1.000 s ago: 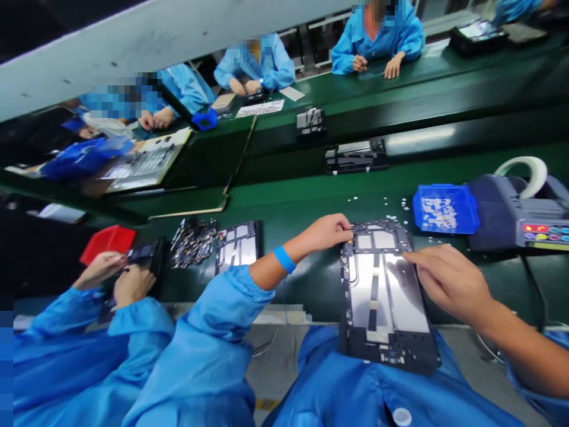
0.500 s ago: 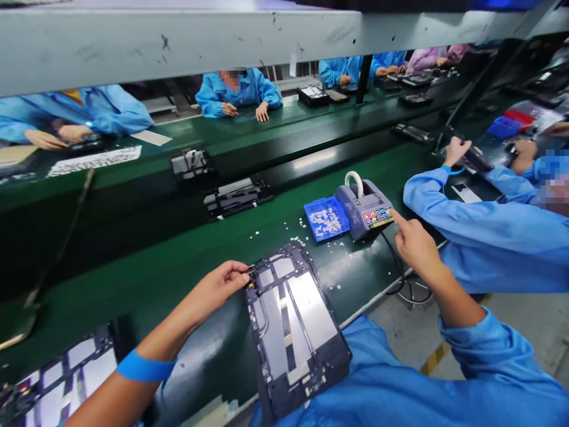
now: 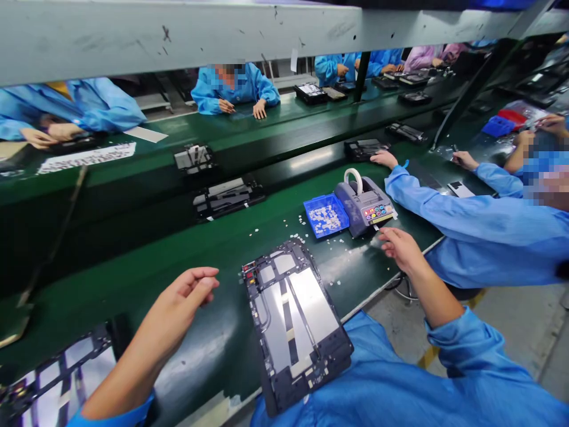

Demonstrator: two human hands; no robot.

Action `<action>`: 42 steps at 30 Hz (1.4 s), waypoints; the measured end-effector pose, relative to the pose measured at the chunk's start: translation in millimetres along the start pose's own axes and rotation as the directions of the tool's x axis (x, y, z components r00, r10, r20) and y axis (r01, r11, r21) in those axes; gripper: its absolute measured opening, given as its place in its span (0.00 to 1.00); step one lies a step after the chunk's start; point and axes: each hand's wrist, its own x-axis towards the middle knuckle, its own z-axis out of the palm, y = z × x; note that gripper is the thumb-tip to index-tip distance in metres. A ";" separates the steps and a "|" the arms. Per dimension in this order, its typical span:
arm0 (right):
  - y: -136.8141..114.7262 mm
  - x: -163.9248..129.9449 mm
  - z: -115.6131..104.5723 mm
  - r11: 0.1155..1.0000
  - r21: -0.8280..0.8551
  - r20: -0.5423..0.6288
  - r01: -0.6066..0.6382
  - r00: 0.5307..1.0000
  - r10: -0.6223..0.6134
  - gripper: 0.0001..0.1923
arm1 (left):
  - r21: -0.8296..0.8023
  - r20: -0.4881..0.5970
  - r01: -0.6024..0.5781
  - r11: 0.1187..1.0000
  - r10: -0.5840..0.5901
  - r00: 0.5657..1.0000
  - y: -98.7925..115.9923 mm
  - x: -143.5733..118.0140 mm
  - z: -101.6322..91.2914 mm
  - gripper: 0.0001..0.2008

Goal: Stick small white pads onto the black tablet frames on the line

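Two bare hands are spread on either side of a tablet (image 3: 294,320) that has its back off, showing silver panels and black strips. The tablet lies on the near side of a dark green bench (image 3: 222,338), its lower end jutting past the edge towards the person's blue clothing. Its long axis slants from far left to near right. The left hand (image 3: 182,299) is the nearer one, just to the left of the tablet's far corner and not touching it; its grip is narrow, fingers curled towards the thumb, with nothing visible between them. The right hand (image 3: 402,249) is farther off, so the tablet lies to its left and closer to the body. Its grip is narrow too, fingertips just beside a small white tab (image 3: 376,228) at the front of a grey tape dispenser (image 3: 368,204); whether they pinch anything, I cannot tell. Against the dispenser's left side sits a blue tray (image 3: 334,231), holding many small white bits (image 3: 326,218). Loose flakes (image 3: 338,283) of the same kind dot the bench around it. Farther right, near a co-worker, are a red tray (image 3: 513,118) and a second blue one, their contents too small to make out. Another tablet, also backless, lies at lower left, cut off by the picture's edge.
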 end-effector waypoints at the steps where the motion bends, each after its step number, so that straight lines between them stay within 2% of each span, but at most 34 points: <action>1: 0.4 3.2 6.2 0.999 0.041 0.030 -0.031 0.999 0.029 0.23 | 0.003 0.013 -0.006 1.000 0.006 1.000 0.8 -1.3 2.0 0.23; 6: -4.9 7.4 21.3 0.981 0.171 0.086 -0.096 0.993 0.082 0.25 | -0.012 0.044 -0.036 0.999 0.036 0.998 7.6 -10.6 8.5 0.23; 10: -14.5 -24.2 28.0 0.978 0.184 0.124 -0.101 0.989 0.078 0.25 | 0.006 0.029 -0.046 0.999 0.046 0.999 15.0 -25.0 12.3 0.19; 13: -34.0 -55.7 51.5 0.989 0.138 0.272 -0.050 0.962 0.011 0.20 | -0.023 0.060 -0.113 0.993 0.114 0.992 27.3 -37.4 29.7 0.15; 15: -52.7 -73.8 77.9 0.996 0.070 0.408 0.060 0.909 -0.084 0.15 | -0.096 0.112 -0.181 0.979 0.191 0.975 37.7 -42.1 49.3 0.13; 18: -80.2 -95.5 122.1 0.967 0.011 0.581 0.254 0.785 -0.213 0.10 | -0.233 0.185 -0.186 0.954 0.231 0.955 49.6 -40.5 78.9 0.14; 21: -96.0 -109.8 155.1 0.923 0.019 0.654 0.385 0.694 -0.303 0.09 | -0.361 0.178 -0.157 0.919 0.233 0.956 54.4 -36.8 95.2 0.09; 23: -97.9 -113.8 166.8 0.902 0.003 0.661 0.432 0.675 -0.326 0.08 | -0.401 0.138 -0.163 0.902 0.235 0.962 54.1 -36.8 97.6 0.06; 26: -91.7 -112.6 170.5 0.867 -0.040 0.653 0.497 0.670 -0.354 0.10 | -0.445 0.056 -0.181 0.877 0.229 0.972 48.8 -36.6 93.4 0.07; 30: -79.5 -105.2 163.9 0.827 -0.030 0.653 0.561 0.638 -0.409 0.11 | -0.529 -0.062 -0.176 0.830 0.169 0.984 37.6 -31.6 85.2 0.10; 33: -77.1 -102.9 167.3 0.834 0.049 0.636 0.549 0.627 -0.450 0.03 | -0.574 -0.012 -0.108 0.812 0.123 0.992 32.6 -29.8 85.1 0.12; 34: -78.4 -104.0 171.5 0.830 0.084 0.623 0.551 0.621 -0.475 0.03 | -0.580 0.002 -0.091 0.809 0.113 0.994 32.4 -30.0 86.6 0.12; 36: -84.1 -108.6 181.9 0.805 0.143 0.610 0.576 0.589 -0.530 0.06 | -0.587 0.019 -0.073 0.806 0.104 0.994 34.2 -31.1 90.5 0.13; 38: -92.0 -112.7 188.1 0.769 0.165 0.610 0.617 0.549 -0.571 0.04 | -0.577 0.044 -0.060 0.814 0.104 0.994 38.0 -32.8 92.9 0.13; 40: -99.1 -110.2 181.6 0.705 0.148 0.591 0.693 0.510 -0.625 0.02 | -0.529 0.082 -0.055 0.847 0.115 0.990 41.7 -35.5 90.6 0.12; 42: -102.8 -96.9 158.8 0.579 0.072 0.484 0.812 0.479 -0.732 0.05 | -0.457 0.078 -0.086 0.886 0.136 0.988 43.0 -38.8 82.4 0.12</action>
